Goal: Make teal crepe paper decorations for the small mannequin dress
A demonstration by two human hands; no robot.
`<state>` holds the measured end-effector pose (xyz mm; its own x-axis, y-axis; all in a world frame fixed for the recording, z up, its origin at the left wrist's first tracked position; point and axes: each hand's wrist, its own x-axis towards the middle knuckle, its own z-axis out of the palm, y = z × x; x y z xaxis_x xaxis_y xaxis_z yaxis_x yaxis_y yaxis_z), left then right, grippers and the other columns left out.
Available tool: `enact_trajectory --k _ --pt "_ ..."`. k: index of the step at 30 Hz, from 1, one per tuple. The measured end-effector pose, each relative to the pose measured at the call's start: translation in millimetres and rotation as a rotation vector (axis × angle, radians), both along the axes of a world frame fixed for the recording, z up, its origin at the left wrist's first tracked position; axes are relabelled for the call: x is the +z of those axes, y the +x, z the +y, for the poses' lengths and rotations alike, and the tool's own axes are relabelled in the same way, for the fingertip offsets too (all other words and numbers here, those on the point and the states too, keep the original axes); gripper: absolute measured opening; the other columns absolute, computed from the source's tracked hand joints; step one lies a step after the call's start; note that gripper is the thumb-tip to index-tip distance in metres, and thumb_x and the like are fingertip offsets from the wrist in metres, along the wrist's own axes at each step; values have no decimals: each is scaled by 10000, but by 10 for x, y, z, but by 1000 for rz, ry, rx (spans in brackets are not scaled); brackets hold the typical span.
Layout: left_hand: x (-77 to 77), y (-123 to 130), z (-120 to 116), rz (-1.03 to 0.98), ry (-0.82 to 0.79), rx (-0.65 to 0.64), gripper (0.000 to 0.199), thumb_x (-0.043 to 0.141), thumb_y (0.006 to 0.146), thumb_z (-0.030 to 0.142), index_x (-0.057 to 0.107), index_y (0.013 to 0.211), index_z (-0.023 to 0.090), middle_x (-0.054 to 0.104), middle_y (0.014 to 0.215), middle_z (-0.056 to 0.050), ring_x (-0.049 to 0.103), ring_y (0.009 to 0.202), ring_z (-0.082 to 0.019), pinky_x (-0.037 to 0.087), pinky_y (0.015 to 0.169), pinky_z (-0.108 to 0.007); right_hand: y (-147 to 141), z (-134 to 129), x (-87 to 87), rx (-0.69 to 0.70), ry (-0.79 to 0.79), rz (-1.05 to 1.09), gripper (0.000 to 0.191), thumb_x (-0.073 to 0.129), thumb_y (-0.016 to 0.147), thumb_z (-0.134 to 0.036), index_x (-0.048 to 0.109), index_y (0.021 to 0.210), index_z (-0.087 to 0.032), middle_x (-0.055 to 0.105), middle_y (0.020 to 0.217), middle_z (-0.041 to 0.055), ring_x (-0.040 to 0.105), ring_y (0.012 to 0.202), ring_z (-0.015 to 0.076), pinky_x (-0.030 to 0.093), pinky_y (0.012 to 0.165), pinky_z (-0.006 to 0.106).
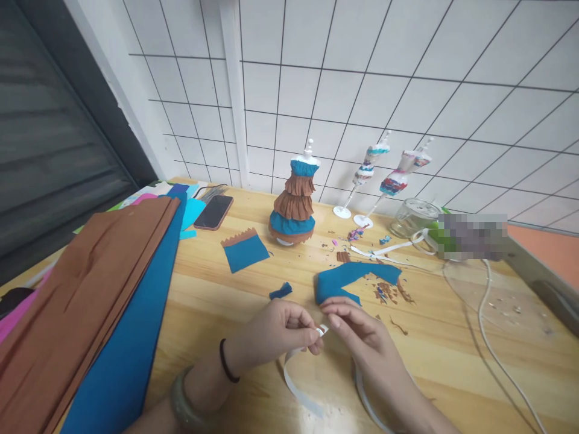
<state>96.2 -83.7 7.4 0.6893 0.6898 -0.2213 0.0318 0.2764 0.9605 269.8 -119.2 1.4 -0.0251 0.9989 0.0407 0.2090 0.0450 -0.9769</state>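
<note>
My left hand (294, 328) is closed in a pinch on a narrow white strip (298, 392), whose end shows at the fingertips while a length curls down below. Close beside it on the right is my right hand (359, 331), fingers bent near the strip's end; whether they grip it is hidden. More of a pale strip hangs beneath the right hand. Just beyond the hands lie a cut blue piece (332, 280) and a small dark blue bow-like piece (281, 291). Farther back stands a small dress form (294, 208) in blue and brown ruffles.
Brown sheets (90, 259) and blue sheets (131, 325) cover the left side. A phone (214, 213), a blue piece with brown zigzag edge (246, 250), two small mannequins, scraps, a glass jar (414, 218) and a white cable (482, 319) are also on the table.
</note>
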Motion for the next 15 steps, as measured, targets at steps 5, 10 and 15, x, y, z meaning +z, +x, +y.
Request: enact_trajectory --k 5,10,15 --pt "24 51 -24 -16 -36 47 149 589 696 254 606 659 110 637 622 -30 587 600 -121 457 636 -254 -63 -50 47 88 115 -164 106 571 782 -303 642 795 -225 582 860 62 565 857 214 459 752 330" --pt "54 56 -29 12 -36 73 148 591 676 248 615 630 109 636 612 -31 582 582 -125 454 628 -261 -65 -63 47 80 290 -305 94 550 789 -246 644 784 -241 576 875 69 545 889 235 444 749 359" --pt "8 -1 -10 -68 -103 -19 159 608 683 265 634 694 109 646 653 -33 579 573 -107 446 607 -235 -56 -79 99 113 55 -63 122 534 808 -283 596 721 -225 565 997 67 502 1023 242 401 848 369"
